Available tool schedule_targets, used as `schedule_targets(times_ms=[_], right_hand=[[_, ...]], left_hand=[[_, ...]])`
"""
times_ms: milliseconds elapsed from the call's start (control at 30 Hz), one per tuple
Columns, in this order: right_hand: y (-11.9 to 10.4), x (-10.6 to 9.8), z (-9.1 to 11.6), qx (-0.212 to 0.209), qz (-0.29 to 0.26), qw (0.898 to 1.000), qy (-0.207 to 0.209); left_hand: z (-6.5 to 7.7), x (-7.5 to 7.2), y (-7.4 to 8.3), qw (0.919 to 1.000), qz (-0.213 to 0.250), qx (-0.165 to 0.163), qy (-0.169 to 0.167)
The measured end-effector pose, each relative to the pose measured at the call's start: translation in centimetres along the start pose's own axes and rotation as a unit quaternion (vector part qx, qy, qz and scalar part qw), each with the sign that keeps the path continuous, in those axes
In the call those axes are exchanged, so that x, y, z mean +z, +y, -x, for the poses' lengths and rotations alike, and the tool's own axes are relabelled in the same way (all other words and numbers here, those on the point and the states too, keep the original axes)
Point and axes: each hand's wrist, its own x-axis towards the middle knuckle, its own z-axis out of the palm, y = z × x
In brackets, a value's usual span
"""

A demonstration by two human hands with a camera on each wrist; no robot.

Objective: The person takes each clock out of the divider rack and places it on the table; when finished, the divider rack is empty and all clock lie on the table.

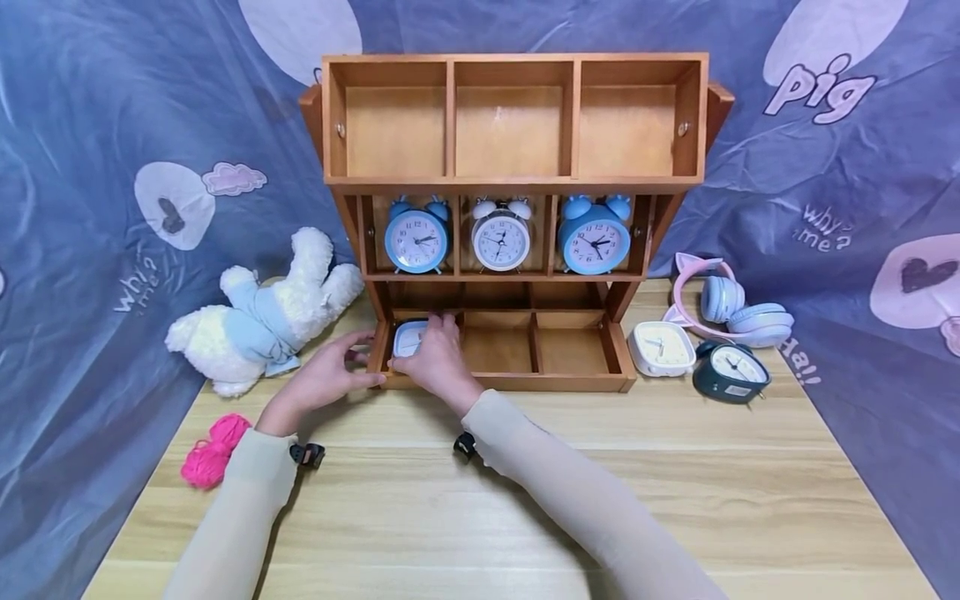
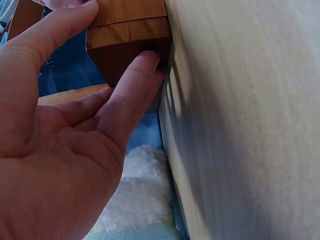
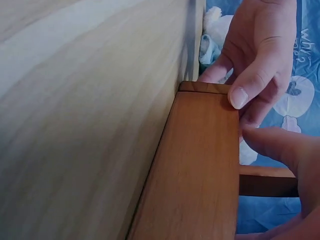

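A wooden shelf rack [image 1: 510, 382] with three tiers stands at the back of the table. In its bottom left compartment sits a small square alarm clock [image 1: 407, 335] with a pale blue rim. My right hand [image 1: 442, 354] grips this clock, its fingers over the far side and thumb at the near side, covering the clock's right part. At the rack's lower left corner, my left hand [image 1: 324, 379] holds the wood. The left wrist view shows the thumb at the corner's top edge and fingers [image 2: 132, 85] along the outer side.
Three twin-bell clocks [image 1: 501, 240] fill the middle tier. Right of the rack are a white square clock [image 1: 663, 348], a dark green clock [image 1: 731, 372] and cat-ear headphones [image 1: 759, 323]. A white plush toy [image 1: 258, 327] and pink yarn [image 1: 213, 452] lie to the left.
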Motion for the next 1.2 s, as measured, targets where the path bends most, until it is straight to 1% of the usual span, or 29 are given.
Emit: schedule_targets(times_ms=[100, 133, 200, 300, 333, 367, 467, 567, 633, 700, 733, 867, 933, 967, 1033, 1067, 1133, 1200], right_hand=[[-0.1, 0.3, -0.1, 0.000, 0.006, 1.000, -0.001], [0.2, 0.7, -0.4, -0.003, 0.011, 1.000, 0.002], [0.8, 1.6, -1.0, -0.012, 0.019, 1.000, 0.014], [1.8, 3.0, -2.2, -0.022, 0.051, 0.998, 0.035], [1.9, 3.2, -2.3, -0.025, 0.057, 0.997, 0.038], [1.3, 2.7, -2.0, -0.019, 0.053, 0.998, 0.030], [0.7, 2.1, -1.7, -0.013, 0.055, 0.998, 0.021], [0.5, 1.9, -1.6, -0.006, 0.052, 0.999, 0.010], [0.7, 2.1, -1.6, -0.006, 0.053, 0.999, 0.013], [1.6, 3.1, -2.2, -0.021, 0.065, 0.997, 0.028], [1.5, 3.0, -2.1, -0.024, 0.065, 0.997, 0.033], [0.6, 1.9, -0.8, -0.037, 0.068, 0.996, 0.044], [-0.8, 0.5, 0.6, -0.033, 0.055, 0.997, 0.039], [-0.9, 0.4, 0.8, -0.036, 0.055, 0.997, 0.047], [-1.1, 0.2, 1.1, -0.036, 0.049, 0.997, 0.050], [-1.1, 0.2, 1.1, -0.035, 0.043, 0.997, 0.048], [0.1, 1.6, 0.0, -0.041, 0.037, 0.997, 0.062], [0.1, 1.4, 0.1, -0.037, 0.034, 0.997, 0.055]], left_hand=[[0.0, 0.0, 0.0, 1.0000, 0.002, 0.001, -0.001], [0.0, -0.1, 0.0, 1.0000, 0.002, 0.002, -0.001], [0.0, -0.1, 0.0, 1.0000, 0.003, 0.003, -0.001], [-0.1, -0.2, 0.0, 1.0000, 0.004, 0.005, 0.000], [-0.1, -0.2, 0.1, 1.0000, 0.005, 0.007, 0.001], [-0.1, -0.3, 0.1, 1.0000, 0.005, 0.006, 0.001], [-0.1, -0.2, 0.0, 1.0000, 0.004, 0.007, 0.001], [-0.1, -0.2, 0.0, 1.0000, 0.002, 0.007, -0.002], [0.0, -0.2, 0.0, 1.0000, 0.003, 0.006, -0.002], [0.0, -0.2, 0.0, 1.0000, 0.003, 0.006, -0.002], [0.0, -0.2, 0.0, 1.0000, 0.003, 0.006, -0.001], [0.0, -0.2, 0.0, 1.0000, 0.001, 0.004, -0.002], [-0.1, -0.2, 0.0, 1.0000, 0.002, 0.003, -0.005], [-0.1, -0.2, 0.0, 1.0000, 0.002, 0.003, -0.006], [0.0, -0.2, 0.1, 1.0000, 0.004, 0.004, -0.006], [0.0, -0.2, 0.0, 1.0000, 0.005, 0.004, -0.006], [0.0, -0.2, 0.0, 1.0000, 0.006, 0.005, -0.006], [0.0, -0.2, 0.0, 1.0000, 0.005, 0.005, -0.004]])
